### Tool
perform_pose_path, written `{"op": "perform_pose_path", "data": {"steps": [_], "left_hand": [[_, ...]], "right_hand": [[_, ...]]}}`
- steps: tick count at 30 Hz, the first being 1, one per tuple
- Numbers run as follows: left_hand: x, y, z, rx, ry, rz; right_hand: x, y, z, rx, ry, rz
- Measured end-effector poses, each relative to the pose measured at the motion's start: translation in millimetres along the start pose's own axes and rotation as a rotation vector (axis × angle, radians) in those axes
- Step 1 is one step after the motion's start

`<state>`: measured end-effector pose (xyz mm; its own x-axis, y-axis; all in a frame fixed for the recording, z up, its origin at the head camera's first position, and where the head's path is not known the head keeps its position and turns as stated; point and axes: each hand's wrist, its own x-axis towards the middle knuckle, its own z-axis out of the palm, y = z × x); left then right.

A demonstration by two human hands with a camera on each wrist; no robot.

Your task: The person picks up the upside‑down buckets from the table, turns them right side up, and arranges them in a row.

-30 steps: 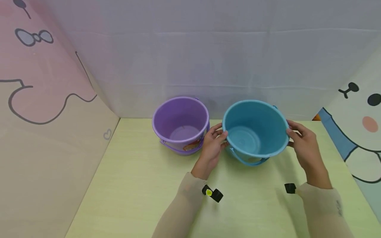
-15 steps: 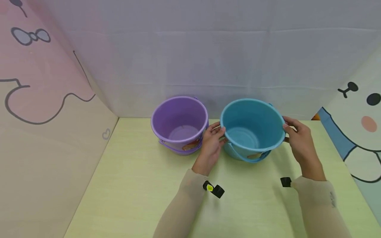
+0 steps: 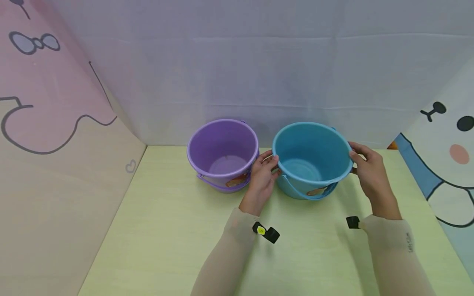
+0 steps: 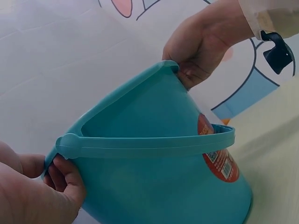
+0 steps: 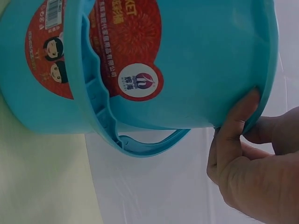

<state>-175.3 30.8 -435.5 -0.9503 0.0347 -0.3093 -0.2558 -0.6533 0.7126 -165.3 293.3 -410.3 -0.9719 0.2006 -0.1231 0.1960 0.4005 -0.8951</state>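
A blue plastic bucket (image 3: pixel 301 187) stands upright at the back of the table, its mouth facing up. My left hand (image 3: pixel 262 177) pinches its rim on the left side, with the thumb inside and fingers beneath, near the handle's hinge. On the opposite side my right hand (image 3: pixel 370 172) pinches the rim between thumb and fingers. The bucket's handle (image 4: pixel 154 146) hangs down across the front. A red label (image 5: pixel 126 42) shows on the bucket wall in the right wrist view. Just left of my left hand is a purple bucket (image 3: pixel 222 180), also upright, its handle lowered.
The pale yellow table (image 3: pixel 166 238) stretches toward me in front of both buckets. A white cloth wall (image 3: pixel 237 70) rises right behind them. Printed side panels with cartoon drawings, one pink panel (image 3: pixel 44 86) on the left, flank the table.
The blue bucket has moved slightly left and back, lowering onto the table, closer to the purple bucket. Both hands have kept their grip, the right one shifting left with it.
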Motion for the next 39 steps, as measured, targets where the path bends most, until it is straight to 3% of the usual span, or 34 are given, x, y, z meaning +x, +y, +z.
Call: {"op": "perform_pose_path", "data": {"steps": [26,39], "left_hand": [[5.8,-2.5,1.5,0.009,0.015,0.006],[6.6,-4.6,-5.2,0.011,-0.048,-0.003]], "right_hand": [[12.0,-2,4,0.060,0.025,0.027],[9.5,3,2,0.188,0.037,0.083]]}}
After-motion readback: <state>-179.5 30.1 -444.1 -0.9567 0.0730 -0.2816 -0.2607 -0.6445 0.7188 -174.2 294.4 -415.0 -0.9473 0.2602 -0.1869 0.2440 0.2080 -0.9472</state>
